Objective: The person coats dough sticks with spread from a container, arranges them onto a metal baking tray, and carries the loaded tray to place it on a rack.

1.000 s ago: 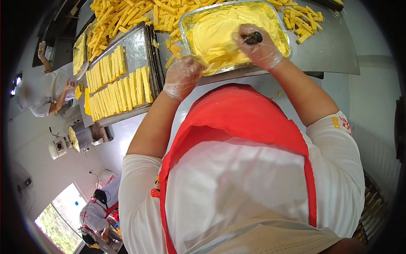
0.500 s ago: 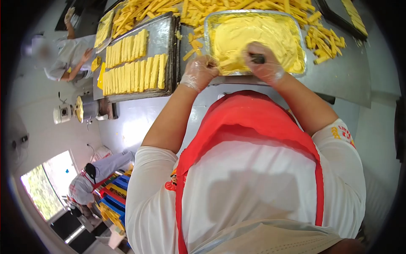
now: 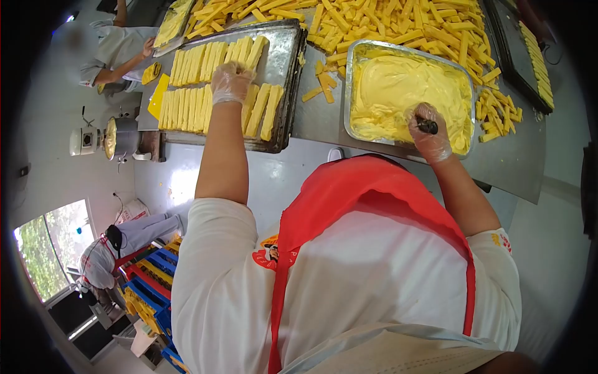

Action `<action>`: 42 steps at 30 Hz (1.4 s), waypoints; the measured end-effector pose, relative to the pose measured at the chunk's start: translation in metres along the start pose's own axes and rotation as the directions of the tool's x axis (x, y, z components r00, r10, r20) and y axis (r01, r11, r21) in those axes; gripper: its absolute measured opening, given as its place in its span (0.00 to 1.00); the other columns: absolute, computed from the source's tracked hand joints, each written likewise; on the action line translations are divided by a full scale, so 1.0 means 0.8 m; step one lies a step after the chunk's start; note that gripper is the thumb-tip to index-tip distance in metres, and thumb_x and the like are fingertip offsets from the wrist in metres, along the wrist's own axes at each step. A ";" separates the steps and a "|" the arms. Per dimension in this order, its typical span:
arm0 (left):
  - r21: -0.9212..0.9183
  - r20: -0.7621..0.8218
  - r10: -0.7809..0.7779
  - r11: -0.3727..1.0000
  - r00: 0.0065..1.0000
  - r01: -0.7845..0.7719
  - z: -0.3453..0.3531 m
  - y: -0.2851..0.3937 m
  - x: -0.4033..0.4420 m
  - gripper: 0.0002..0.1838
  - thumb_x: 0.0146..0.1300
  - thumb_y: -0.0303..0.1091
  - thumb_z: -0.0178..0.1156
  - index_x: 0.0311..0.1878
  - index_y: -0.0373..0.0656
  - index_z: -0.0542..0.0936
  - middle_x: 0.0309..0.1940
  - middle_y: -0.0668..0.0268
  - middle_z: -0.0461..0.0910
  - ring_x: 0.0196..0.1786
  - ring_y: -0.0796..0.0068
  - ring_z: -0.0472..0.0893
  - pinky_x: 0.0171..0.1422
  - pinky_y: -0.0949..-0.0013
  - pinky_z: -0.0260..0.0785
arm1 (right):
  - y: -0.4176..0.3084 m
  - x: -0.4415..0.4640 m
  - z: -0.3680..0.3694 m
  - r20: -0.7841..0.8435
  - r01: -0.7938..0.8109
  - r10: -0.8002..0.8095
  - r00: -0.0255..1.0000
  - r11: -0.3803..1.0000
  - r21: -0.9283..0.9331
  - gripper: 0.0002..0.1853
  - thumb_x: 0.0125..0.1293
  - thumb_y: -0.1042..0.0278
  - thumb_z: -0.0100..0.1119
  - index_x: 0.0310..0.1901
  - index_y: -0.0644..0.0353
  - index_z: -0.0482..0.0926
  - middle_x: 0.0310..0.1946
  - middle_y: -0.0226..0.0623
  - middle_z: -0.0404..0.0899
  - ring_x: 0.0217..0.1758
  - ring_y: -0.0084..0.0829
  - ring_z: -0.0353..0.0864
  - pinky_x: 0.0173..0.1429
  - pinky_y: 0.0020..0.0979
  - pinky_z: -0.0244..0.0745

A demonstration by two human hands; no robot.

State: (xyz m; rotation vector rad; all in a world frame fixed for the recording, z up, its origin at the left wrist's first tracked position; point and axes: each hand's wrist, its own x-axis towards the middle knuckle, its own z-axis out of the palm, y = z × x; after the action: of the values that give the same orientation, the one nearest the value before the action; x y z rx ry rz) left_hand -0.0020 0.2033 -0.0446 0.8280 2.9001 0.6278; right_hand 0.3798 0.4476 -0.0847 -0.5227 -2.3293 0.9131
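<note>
My left hand (image 3: 231,83), in a clear glove, is over the metal tray (image 3: 286,55) with its fingers closed; what they grip is hidden. Two rows of cream-coated yellow sticks (image 3: 193,110) lie under and beside it, those at the right end of the upper row leaning. My right hand (image 3: 430,134), also gloved, is wrapped round the dark handle (image 3: 427,126) of a tool at the near side of the rectangular metal pan (image 3: 350,93). Yellow cream (image 3: 398,84) fills the pan, and the tool's working end cannot be seen.
Loose yellow sticks (image 3: 405,25) are heaped behind the pan, with a smaller pile (image 3: 498,115) at its right. Another tray (image 3: 514,78) stands at the far right. One person (image 3: 115,56) is at the upper left, another (image 3: 99,262) at lower left near blue crates (image 3: 163,305).
My left hand has moved from the pan's left edge to the tray. My right hand remains at the pan, still holding the tool. The view has shifted, bringing more of the right tray into sight.
</note>
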 end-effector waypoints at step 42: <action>0.030 -0.143 0.611 0.789 0.779 -0.613 -0.032 0.197 0.097 0.15 0.66 0.41 0.61 0.51 0.45 0.81 0.45 0.52 0.84 0.48 0.50 0.82 0.52 0.55 0.75 | -0.076 0.037 -0.009 0.158 0.095 -0.121 0.980 0.982 0.163 0.08 0.53 0.79 0.64 0.31 0.58 0.73 0.29 0.41 0.73 0.35 0.47 0.77 0.40 0.40 0.73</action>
State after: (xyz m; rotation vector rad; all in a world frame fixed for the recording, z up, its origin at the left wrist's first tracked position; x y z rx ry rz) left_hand 0.0054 0.3557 0.0458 1.8298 2.6949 0.7745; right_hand 0.3537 0.4250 -0.0262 -0.2615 -2.3832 1.1117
